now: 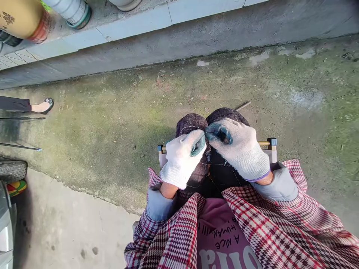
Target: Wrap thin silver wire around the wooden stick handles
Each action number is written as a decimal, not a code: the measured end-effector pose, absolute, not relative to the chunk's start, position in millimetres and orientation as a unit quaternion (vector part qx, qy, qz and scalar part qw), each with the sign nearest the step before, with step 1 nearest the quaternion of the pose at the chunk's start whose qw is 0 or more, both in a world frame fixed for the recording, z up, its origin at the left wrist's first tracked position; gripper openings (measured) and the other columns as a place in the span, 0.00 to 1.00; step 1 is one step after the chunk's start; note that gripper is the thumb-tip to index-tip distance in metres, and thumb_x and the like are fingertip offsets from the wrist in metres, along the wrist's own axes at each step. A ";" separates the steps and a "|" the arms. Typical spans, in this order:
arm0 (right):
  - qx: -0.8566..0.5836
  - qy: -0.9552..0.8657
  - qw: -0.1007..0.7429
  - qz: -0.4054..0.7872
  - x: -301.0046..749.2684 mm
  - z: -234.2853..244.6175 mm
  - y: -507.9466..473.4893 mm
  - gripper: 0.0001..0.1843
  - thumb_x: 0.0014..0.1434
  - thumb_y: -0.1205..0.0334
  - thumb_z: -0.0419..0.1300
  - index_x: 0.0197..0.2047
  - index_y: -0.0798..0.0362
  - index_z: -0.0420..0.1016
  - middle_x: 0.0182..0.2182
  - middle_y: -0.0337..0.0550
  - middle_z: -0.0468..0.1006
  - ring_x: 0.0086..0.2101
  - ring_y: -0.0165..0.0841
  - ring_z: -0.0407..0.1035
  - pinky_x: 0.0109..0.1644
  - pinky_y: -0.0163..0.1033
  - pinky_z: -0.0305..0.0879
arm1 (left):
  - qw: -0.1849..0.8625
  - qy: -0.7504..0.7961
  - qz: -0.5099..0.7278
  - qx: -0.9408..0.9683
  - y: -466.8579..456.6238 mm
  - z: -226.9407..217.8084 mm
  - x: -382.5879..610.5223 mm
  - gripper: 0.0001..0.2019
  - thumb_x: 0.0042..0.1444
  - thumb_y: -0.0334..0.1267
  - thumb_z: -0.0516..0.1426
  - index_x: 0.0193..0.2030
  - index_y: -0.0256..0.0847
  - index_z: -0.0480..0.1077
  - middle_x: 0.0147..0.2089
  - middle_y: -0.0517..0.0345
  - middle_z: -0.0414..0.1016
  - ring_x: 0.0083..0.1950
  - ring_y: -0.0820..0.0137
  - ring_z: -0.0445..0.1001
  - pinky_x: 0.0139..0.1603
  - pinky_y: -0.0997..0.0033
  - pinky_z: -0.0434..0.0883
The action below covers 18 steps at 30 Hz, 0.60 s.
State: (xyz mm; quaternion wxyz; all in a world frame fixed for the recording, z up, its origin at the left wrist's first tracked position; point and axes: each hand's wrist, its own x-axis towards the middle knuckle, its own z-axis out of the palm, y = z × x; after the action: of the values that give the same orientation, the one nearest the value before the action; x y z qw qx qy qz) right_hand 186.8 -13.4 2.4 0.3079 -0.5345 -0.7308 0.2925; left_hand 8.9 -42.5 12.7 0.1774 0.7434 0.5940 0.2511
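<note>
Both my hands wear white knit gloves with dark teal palms. My left hand [183, 157] and my right hand [238, 147] meet fingertip to fingertip above my knees [193, 122], which are in dark checked trousers. The fingers of each hand are pinched together around something too small to make out. I sit on a small stool with a wooden bar [265, 143] showing at both sides. My red checked jacket [280, 224] and pink shirt fill the bottom of the view.
Mossy concrete ground [112, 123] lies ahead, with a raised kerb [140, 26] and cylinders [25, 18] at the top. Another person's foot in a dark shoe [46, 105] is at the left. A tyre [12, 170] and thin rods [22, 147] sit at the left edge.
</note>
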 end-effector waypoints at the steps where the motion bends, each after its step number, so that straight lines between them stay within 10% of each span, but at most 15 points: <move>1: -0.540 -0.720 0.325 0.291 184.7 1.8 -16.0 0.04 0.60 0.65 0.63 0.36 0.49 0.80 0.36 0.43 0.83 0.35 0.39 0.77 0.41 0.42 0.71 | 0.216 0.595 0.279 0.722 -42.3 12.4 9.7 0.07 0.62 0.37 0.62 0.46 0.42 0.79 0.36 0.59 0.83 0.35 0.70 0.79 0.40 0.73 0.74; 18: -0.531 -0.468 0.443 0.550 177.5 -1.8 -22.3 0.10 0.58 0.54 0.70 0.37 0.53 0.84 0.29 0.40 0.82 0.29 0.34 0.74 0.30 0.36 0.72 | 0.091 0.580 0.278 0.760 -46.0 -0.4 10.9 0.11 0.66 0.40 0.59 0.49 0.44 0.81 0.38 0.55 0.84 0.38 0.67 0.81 0.43 0.71 0.75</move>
State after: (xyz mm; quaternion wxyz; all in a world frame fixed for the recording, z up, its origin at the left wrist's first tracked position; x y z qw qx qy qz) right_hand 177.5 -22.3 -1.8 0.4427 -0.5309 -0.4684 0.5503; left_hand 10.9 -46.0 -0.4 0.0908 0.7599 0.5804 0.2785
